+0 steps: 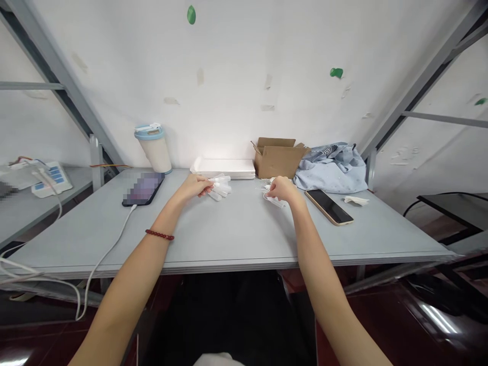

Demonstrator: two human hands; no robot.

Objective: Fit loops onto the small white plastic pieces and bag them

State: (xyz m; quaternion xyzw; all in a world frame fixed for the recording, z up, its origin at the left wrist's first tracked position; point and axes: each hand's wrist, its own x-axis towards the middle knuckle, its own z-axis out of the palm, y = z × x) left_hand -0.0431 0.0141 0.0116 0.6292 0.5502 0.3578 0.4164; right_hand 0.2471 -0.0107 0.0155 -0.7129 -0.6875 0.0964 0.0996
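My left hand (pixel 195 187) is closed, its thumb and fingertips pinching several small see-through plastic pieces (pixel 221 187) that fan out to the right. Their exact kind is too small to make out. My right hand (pixel 282 189) bends down with its fingers pressed together on similar see-through plastic pieces (pixel 275 202). Thin white strands (pixel 266 189) show beside these fingers, and the fingertips are partly hidden. Behind and between both hands lies a white flat stack (pixel 226 169). An opened cardboard box (pixel 280 160) stands just behind my right hand.
On the grey table (pixel 229 234), a phone (pixel 144 189) with a white charging cable (pixel 114 246) lies left, near a blue-lidded cup (pixel 154 150). To the right are another phone (pixel 328 206), a crumpled tissue (pixel 356 201) and light-blue cloth (pixel 331 170). Metal frame posts flank the table.
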